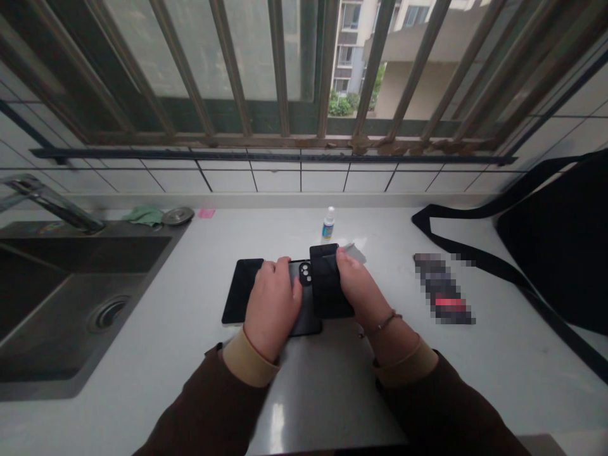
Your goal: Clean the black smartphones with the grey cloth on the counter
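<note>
One flat black piece (329, 288) sits pinched in right grip (357, 280). Left grip (272, 301) lies over black phone case (304, 322), closure unclear; bottle (328, 226) stands far.

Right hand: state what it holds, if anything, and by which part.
The right hand holds a flat black piece by its right edge, near the upper corner.

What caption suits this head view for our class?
Left hand at a black phone case, right hand gripping a dark flat item, small white-capped bottle behind.
</note>
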`<state>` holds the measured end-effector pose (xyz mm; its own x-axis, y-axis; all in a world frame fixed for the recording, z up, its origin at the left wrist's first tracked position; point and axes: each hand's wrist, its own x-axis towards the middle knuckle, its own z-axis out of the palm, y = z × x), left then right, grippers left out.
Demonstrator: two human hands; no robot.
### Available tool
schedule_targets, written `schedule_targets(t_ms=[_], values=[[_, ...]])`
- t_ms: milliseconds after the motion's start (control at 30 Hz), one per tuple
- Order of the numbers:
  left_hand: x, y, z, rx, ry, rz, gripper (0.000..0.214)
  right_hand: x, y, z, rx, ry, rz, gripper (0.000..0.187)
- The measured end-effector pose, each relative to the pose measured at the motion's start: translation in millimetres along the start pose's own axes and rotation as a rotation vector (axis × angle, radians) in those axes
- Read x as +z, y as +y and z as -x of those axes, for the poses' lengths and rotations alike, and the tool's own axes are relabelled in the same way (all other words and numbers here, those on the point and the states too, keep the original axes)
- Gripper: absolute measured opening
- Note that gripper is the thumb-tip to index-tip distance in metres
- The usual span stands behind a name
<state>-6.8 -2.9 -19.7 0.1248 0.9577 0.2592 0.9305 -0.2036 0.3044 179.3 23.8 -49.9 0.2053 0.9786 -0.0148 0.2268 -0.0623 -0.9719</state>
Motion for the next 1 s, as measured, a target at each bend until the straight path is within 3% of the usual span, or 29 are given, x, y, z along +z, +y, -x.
schedule_targets(t_ms=[167, 267, 433, 667, 867, 1000], values=[[5.4, -1, 4, -0.041, -0.125, -0.072, 0.031, -2, -6, 2, -0.012, -0.036, 0.154, 0.064], [12.0, -2, 3, -0.071, -0.112, 0.027, 0.039, -3, -9, 5, -0.057, -0.064, 0.236, 0.054], [17.4, -5, -6, -0.157, -0.032, 0.422, 0.048, -1, -9, 8, -0.078, -0.057, 0.260, 0.046], [24.0, -6, -13, -0.283, -0.125, 0.783, 0.038, 0, -10, 9, -0.102, -0.045, 0.282, 0.049], [32.8, 9, -7, -0.343, -0.178, 1.182, 0.031, 3, -12, 14, -0.150, -0.010, 0.284, 0.048], [32.9, 19, -4, -0.499, -0.139, 1.542, 0.030, 8, -14, 16, -0.208, 0.042, 0.288, 0.046]])
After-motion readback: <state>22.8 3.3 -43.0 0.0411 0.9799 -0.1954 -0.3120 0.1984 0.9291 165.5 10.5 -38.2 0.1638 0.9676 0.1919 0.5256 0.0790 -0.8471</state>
